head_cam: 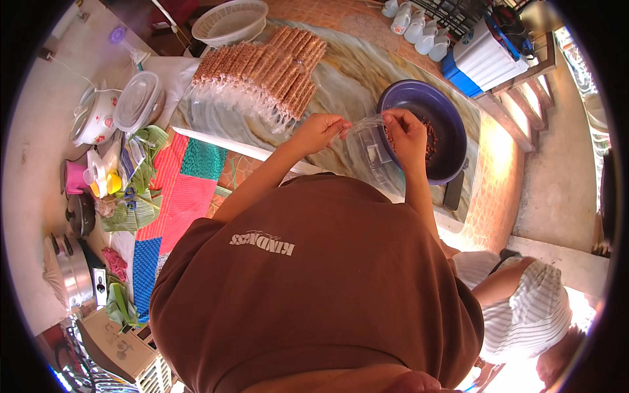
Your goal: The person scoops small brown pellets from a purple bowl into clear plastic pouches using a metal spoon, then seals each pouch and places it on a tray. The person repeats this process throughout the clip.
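Between my two hands, over the marble-patterned table (339,83), a clear plastic bag (361,126) is stretched. My left hand (325,131) pinches one end of it, and my right hand (407,135) pinches the other beside the rim of a purple plastic basin (454,132). Small brown nuts or beans (431,140) lie in the basin, partly hidden by my right hand. Beyond my left hand are stacked rows of slim clear packets (260,69) filled with brown pieces, their twisted ends towards me. More clear plastic (376,152) lies on the table left of the basin.
A white plastic basket (230,22) stands behind the packets. A dark flat object (453,192) lies by the basin. Plastic jugs (415,27) and a white-and-blue container (486,54) are farther back. At left are a lidded tub (139,100) and banana leaves (132,213). Another person (521,299) is at right.
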Motion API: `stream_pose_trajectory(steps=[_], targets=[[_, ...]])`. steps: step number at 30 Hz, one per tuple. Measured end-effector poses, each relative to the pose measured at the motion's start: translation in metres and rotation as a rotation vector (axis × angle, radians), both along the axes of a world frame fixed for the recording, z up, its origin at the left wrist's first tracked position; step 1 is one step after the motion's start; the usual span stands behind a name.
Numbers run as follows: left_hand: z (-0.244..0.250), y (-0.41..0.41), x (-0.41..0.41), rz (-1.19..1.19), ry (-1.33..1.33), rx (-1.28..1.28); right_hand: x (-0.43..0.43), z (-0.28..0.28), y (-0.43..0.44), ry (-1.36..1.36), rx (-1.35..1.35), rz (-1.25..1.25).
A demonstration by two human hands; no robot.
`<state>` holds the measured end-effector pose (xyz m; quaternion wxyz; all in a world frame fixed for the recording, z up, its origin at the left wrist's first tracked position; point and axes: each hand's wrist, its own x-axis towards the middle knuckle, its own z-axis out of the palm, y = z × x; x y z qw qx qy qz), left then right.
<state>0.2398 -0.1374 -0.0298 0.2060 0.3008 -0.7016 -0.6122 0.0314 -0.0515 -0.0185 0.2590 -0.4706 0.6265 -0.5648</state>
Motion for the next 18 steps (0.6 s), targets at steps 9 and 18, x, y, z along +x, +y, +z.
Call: stream_pose_trajectory(steps=[9,18], targets=[[-0.029,-0.019,0.005,0.009,0.084,0.009,-0.011,-0.002,-0.008,0.089,0.041,-0.068],[-0.022,-0.03,0.012,0.017,0.016,0.015,-0.023,0.004,-0.009,0.09,0.127,-0.211]])
